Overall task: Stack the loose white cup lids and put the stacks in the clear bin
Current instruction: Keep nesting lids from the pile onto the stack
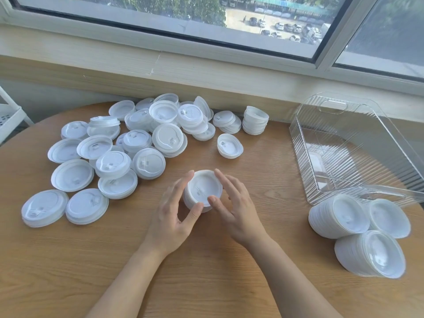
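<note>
Stacking of cup lids at a round wooden table (206,271). A short stack of white lids (203,190) stands at the table's centre, flanked by the left hand (174,212) and the right hand (234,207); the fingers of both are nearly straight and lie against the stack's sides, squaring it rather than clasping it, with each thumb at the near rim. The loose lids (119,148) lie heaped at far left, some face up, some face down, a few already nested; two further short stacks (255,120) stand at the far edge. The clear bin (344,145) lies at right, seemingly tipped on its side, and appears to hold no stacks yet; three finished stacks (358,235) lie on their sides just near of it. Likely hazards: uneven side pressure could skew the central stack and spill it when lifted; the toppled stacks at right may roll or fan apart, being close to the table's near-right edge.
</note>
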Action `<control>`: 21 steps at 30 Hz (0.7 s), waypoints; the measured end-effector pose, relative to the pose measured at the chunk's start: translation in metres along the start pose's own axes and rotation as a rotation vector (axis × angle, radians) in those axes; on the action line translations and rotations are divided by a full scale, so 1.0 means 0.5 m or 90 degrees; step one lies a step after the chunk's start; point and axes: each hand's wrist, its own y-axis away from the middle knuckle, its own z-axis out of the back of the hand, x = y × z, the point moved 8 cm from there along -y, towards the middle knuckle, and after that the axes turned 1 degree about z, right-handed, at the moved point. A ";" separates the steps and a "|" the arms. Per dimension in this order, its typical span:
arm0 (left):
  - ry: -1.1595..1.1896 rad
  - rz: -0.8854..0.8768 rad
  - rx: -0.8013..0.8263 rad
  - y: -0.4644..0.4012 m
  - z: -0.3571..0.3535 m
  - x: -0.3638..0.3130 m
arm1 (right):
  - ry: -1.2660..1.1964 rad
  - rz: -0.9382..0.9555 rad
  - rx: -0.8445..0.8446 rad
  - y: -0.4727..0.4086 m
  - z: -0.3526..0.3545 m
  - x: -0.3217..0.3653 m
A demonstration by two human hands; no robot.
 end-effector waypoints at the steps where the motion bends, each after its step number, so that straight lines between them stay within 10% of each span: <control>1: -0.003 0.003 0.006 0.000 -0.001 0.001 | -0.017 -0.003 -0.009 -0.006 0.008 0.000; 8: -0.026 0.018 0.007 0.000 0.001 0.002 | 0.004 -0.065 -0.214 -0.101 0.081 -0.055; 21: -0.001 0.047 -0.026 0.000 0.009 0.022 | 0.179 -0.092 -0.178 -0.217 0.065 -0.105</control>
